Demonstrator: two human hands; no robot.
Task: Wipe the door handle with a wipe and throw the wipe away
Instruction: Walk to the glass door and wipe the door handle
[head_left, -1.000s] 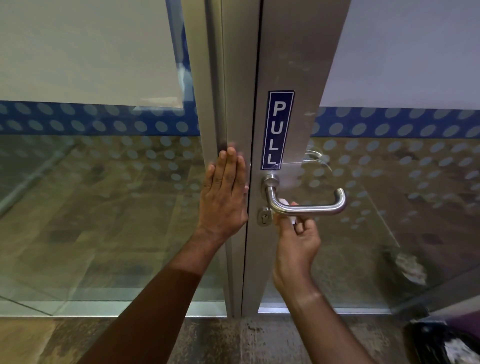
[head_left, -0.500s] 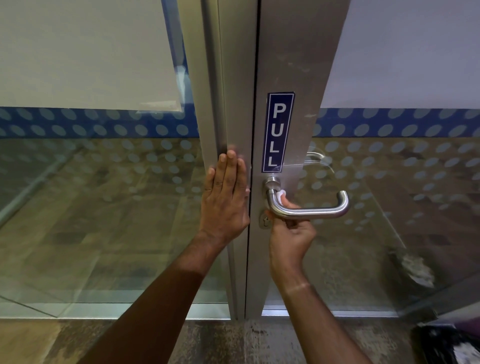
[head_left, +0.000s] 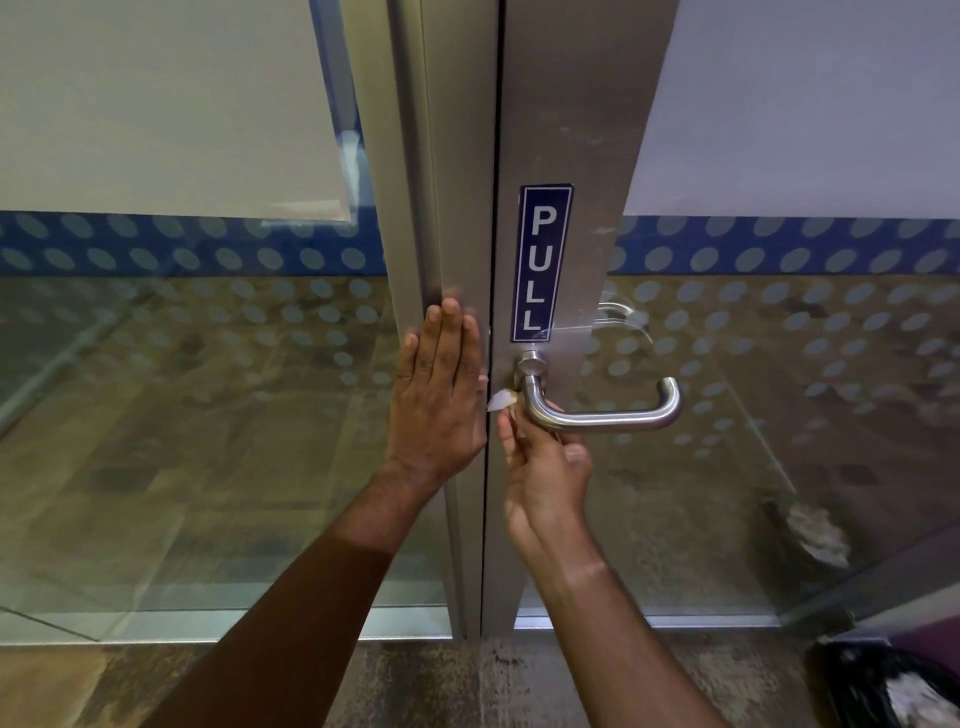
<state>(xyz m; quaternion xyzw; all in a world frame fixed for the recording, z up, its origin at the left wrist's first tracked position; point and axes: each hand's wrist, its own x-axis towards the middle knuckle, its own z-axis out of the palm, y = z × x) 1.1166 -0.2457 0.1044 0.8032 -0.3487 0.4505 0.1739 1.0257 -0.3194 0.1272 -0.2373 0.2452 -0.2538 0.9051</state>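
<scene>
A brushed-steel lever door handle (head_left: 613, 415) juts from the metal door stile below a blue PULL sign (head_left: 543, 260). My right hand (head_left: 545, 467) reaches up from below and pinches a small white wipe (head_left: 501, 400) against the left bend of the handle, near its round base. Most of the wipe is hidden by my fingers and the lever. My left hand (head_left: 441, 400) lies flat with straight fingers on the neighbouring door frame (head_left: 447, 208), just left of the gap between the doors.
Glass panels with a blue dotted band flank the metal stiles on both sides. A bin with a black bag (head_left: 883, 686) holding white scraps sits on the floor at the lower right. A second handle (head_left: 621, 312) shows behind the glass.
My right hand slid the wipe leftward along the handle, from under the lever's middle to the bend by its base. The left hand stayed pressed on the frame.
</scene>
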